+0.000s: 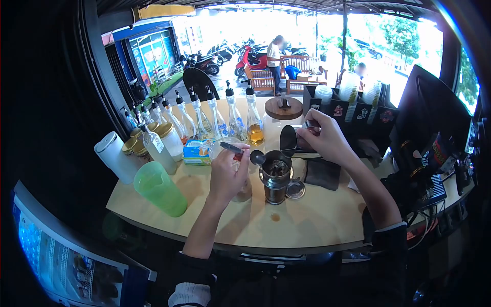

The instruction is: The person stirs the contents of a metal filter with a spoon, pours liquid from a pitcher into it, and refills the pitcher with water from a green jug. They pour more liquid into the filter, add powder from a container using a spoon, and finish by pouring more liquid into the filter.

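Note:
My left hand (229, 171) pinches a metal spoon (257, 157), its bowl close to the rim of a silver metal canister (275, 192). Dark contents with pale glints show inside the canister's mouth. My right hand (327, 134) is closed round the reddish-brown handle of a small dark metal vessel (288, 140), which is tipped on its side above the canister. A round silver lid (295, 189) lies at the canister's right foot. Partly hidden behind my left hand stands a clear cup (244, 193).
Pump bottles (236, 120) line the back, beside a wooden-lidded jar (281, 110). A green pitcher (159, 189), white jars (113, 153) and a blue-yellow box (198, 152) stand left. Right are a dark cloth (322, 174), cup organizer (353, 112) and monitor (429, 110). A person (275, 61) stands outside.

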A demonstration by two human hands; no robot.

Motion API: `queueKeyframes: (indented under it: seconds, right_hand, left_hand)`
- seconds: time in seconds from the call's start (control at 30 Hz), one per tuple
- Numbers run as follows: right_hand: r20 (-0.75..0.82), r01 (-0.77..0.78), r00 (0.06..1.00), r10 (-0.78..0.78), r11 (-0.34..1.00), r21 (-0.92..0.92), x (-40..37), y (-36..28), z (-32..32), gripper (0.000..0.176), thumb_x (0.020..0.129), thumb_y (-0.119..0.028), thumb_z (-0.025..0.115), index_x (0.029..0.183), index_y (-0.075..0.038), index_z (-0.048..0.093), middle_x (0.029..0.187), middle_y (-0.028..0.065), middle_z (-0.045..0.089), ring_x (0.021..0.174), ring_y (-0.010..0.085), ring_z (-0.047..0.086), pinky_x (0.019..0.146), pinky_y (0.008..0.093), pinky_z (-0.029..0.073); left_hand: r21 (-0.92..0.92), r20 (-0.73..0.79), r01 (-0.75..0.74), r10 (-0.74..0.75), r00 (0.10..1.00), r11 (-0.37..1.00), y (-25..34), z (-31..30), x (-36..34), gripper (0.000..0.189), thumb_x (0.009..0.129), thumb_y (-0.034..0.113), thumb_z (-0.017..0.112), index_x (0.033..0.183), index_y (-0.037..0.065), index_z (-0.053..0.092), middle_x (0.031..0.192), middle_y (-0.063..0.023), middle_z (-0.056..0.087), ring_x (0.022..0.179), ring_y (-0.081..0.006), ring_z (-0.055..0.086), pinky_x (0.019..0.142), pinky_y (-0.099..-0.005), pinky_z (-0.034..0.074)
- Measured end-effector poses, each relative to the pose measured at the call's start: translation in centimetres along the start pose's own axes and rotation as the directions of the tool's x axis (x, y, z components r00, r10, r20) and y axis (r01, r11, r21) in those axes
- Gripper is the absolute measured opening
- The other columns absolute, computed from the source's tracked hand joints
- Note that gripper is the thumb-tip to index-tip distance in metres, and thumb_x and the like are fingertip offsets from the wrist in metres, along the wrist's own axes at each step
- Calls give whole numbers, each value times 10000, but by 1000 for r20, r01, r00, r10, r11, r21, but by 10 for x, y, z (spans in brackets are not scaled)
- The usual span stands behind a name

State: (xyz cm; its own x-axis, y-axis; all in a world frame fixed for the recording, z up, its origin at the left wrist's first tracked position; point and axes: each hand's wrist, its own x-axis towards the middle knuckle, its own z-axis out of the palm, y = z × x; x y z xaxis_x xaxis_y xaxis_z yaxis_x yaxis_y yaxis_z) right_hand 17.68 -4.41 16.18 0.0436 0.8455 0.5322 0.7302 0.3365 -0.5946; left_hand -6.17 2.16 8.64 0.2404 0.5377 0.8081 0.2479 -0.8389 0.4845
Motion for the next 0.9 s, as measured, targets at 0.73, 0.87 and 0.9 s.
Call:
queueKeyframes:
  seconds: [0.73, 0.87, 0.9]
  right_hand:
    - [11, 70, 997, -71, 994, 78, 6, -8, 20, 252, 853, -71, 670, 800, -8, 432, 611, -2, 383, 587, 39, 378, 502, 252, 388]
    - [28, 18, 999, -19, 999, 40, 6, -11, 16, 276, 824, -97, 683, 815, 47, 447, 701, 140, 532, 616, 147, 537, 580, 311, 463]
    - [21, 20, 1000, -21, 999, 44, 6, -10, 15, 275, 825, -97, 682, 813, 47, 447, 699, 138, 530, 616, 146, 535, 581, 312, 463]
  left_hand:
    - [-15, -17, -27, 27, 999, 1000, -1, 1, -3, 116, 885, 68, 615, 964, -15, 625, 784, -138, 652, 667, -221, 662, 608, -330, 509]
    - [-1, -4, -33, 33, 999, 999, 0, 1, -3, 116, 884, 66, 614, 966, -16, 624, 783, -138, 652, 666, -219, 663, 609, -331, 509]
    - [-5, -10, -39, 39, 999, 999, 0, 1, -3, 116, 884, 64, 613, 966, -17, 624, 783, -138, 652, 667, -219, 663, 610, -331, 509]
